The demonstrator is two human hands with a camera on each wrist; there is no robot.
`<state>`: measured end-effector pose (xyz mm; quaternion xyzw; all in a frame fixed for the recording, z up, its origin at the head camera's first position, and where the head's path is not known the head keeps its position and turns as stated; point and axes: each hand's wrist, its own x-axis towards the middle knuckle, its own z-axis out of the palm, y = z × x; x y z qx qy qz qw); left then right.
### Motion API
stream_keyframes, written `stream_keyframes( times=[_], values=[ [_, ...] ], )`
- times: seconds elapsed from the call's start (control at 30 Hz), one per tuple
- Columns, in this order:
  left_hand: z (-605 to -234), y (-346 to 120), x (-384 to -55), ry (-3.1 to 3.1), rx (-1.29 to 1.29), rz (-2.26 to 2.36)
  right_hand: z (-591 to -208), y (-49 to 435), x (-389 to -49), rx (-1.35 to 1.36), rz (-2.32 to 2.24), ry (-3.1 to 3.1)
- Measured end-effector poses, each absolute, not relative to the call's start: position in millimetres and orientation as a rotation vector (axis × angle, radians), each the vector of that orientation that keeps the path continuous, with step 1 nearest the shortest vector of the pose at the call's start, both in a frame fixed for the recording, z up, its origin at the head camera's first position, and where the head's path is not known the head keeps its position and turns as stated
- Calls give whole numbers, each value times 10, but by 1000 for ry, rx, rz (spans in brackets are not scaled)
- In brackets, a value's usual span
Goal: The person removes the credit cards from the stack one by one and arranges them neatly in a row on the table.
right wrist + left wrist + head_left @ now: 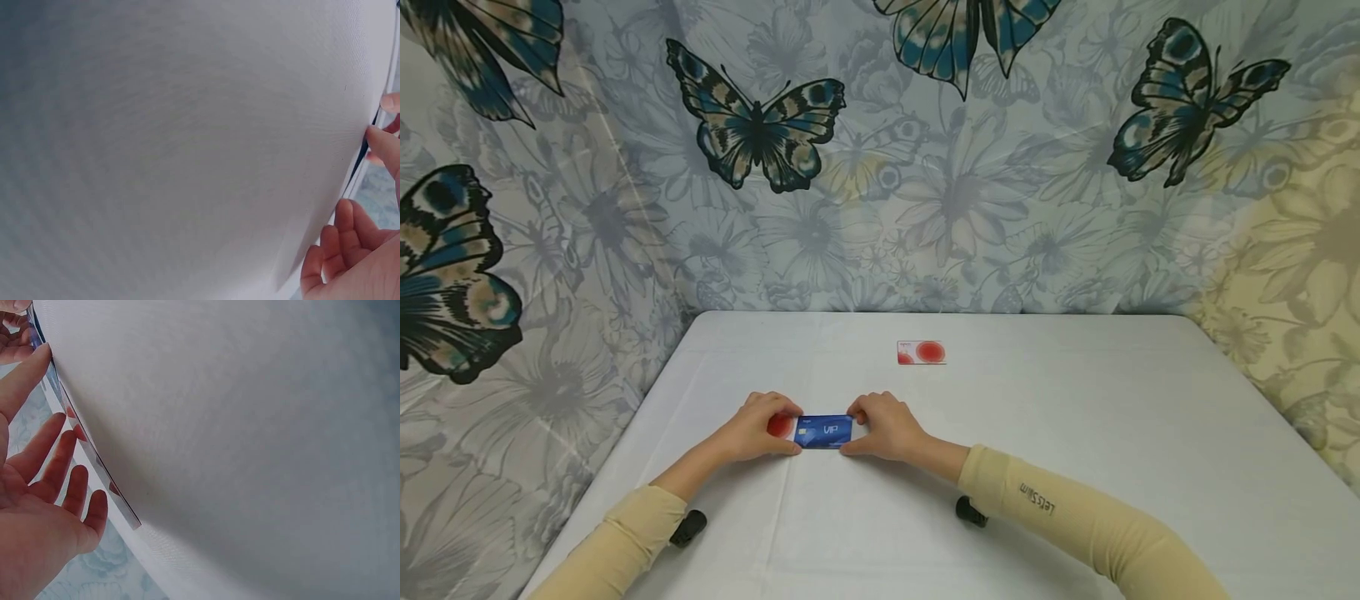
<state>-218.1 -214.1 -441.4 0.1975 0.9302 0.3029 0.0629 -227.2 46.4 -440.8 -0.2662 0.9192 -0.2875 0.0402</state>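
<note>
Near the middle of the white table (1075, 433), both hands meet over a blue card (826, 432) printed "VIP". My left hand (752, 429) grips its left end, thumb on the near edge and fingers on the far edge. A card with a red spot (780, 426) shows in that hand's grasp, overlapping the blue card; I cannot tell which lies on top. My right hand (883, 425) pinches the blue card's right end the same way. The left wrist view has the left hand (44, 487) against the thin card edge (87, 450). The right hand (356, 250) touches the card edge (362, 153).
Another white card with red spots (921, 352) lies flat farther back on the table. A butterfly-and-flower curtain (760, 133) hangs close behind and along both sides. Black wrist mounts (688, 527) sit under both beige sleeves.
</note>
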Motion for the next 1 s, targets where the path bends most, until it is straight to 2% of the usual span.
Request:
stream_keyframes(
  times=[0.63, 1.0],
  values=[
    [-4363, -2101, -2143, 2804, 606, 930, -4390, 542, -2260, -906, -833, 2811],
    [-4327, -1843, -1964, 2852, 720, 953, -4378, 811, -2212, -942, -994, 2713]
  ],
)
